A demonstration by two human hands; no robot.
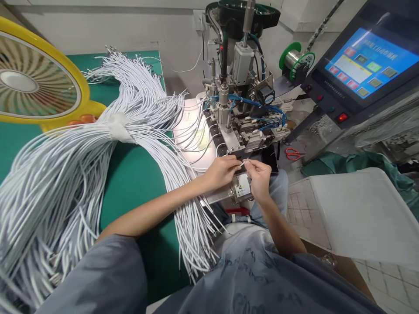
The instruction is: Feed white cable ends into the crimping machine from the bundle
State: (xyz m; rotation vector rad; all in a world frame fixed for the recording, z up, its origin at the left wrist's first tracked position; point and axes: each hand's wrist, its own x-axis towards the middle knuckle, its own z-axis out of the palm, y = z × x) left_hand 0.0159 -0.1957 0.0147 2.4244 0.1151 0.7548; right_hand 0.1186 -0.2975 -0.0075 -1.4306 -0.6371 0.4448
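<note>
My left hand (221,170) and my right hand (259,176) meet at the front edge of a small assembly machine (240,104). Both pinch the end of a thin white cord (245,163) between fingers and thumb, the tips almost touching each other. A large bundle of white cords (98,148), tied with white tape, spreads over the green table (137,174) to my left, and some cords trail under my left forearm. A small white label sits on the machine's front just below my hands.
A yellow fan (36,83) stands at the far left. A touchscreen panel (366,65) with red buttons is at the upper right. Red scissors (292,153) lie right of the machine. A white plastic tray (356,209) sits at my right. A green wire spool (294,59) is behind.
</note>
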